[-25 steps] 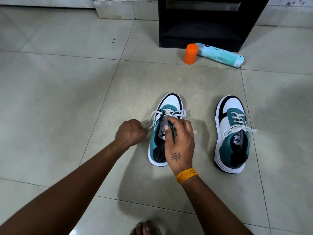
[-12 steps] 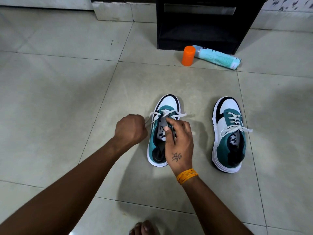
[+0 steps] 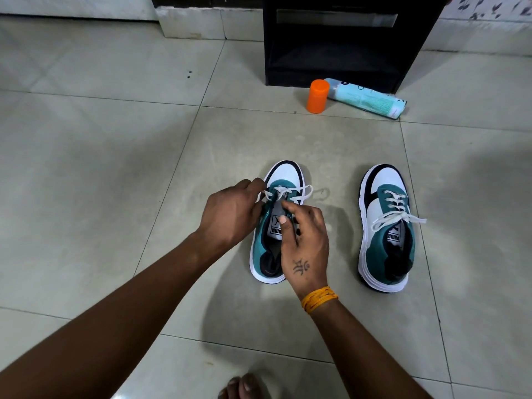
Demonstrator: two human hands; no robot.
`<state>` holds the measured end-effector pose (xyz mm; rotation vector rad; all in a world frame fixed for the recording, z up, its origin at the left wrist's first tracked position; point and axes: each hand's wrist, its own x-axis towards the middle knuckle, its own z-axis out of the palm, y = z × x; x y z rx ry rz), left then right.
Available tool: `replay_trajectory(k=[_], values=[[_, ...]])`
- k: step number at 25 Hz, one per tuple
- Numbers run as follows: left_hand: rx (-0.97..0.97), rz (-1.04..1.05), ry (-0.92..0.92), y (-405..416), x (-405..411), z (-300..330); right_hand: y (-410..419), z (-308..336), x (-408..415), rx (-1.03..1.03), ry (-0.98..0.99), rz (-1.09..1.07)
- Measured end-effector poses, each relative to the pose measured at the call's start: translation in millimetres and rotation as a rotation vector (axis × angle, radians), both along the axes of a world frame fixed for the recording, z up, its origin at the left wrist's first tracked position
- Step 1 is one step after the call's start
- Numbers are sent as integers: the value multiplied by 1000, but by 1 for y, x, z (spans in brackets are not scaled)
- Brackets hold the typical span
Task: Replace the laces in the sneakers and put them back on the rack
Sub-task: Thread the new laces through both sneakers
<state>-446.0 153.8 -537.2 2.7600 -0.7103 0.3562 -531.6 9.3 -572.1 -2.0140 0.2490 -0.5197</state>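
Head view looks down on a glossy tiled floor (image 3: 100,182). Nearest the black rack (image 3: 339,44) stands a smooth orange cap (image 3: 317,95), touching a pale blue can (image 3: 368,100) lying on its side. Farther out from the rack sit two teal-and-white sneakers — the laced sneaker (image 3: 385,226) untouched. At the other sneaker (image 3: 276,226), the left hand (image 3: 230,214) pinches the flat white lace (image 3: 290,192), and the right hand (image 3: 305,243) curls its fingers onto the tongue — exact grip unclear.
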Motion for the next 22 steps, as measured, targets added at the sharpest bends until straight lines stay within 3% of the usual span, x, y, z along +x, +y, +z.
replay_trajectory(k=[5, 7, 11, 16, 19, 22], values=[[133, -73, -78, -1, 4, -1, 1, 0, 0, 5, 8, 7], [210, 47, 55, 0, 6, 2, 2, 1, 1, 14, 11, 3], [582, 207, 392, 9, 5, 2, 2, 0, 0, 25, 18, -1], [197, 56, 127, 7, 4, -5, 1, -1, 0, 16, 20, -4], [159, -69, 8, 1, 4, 0, 1, 0, 0, 8, 13, -3], [237, 36, 105, 3, 3, 1, -1, 1, -1, 3, 12, 6]])
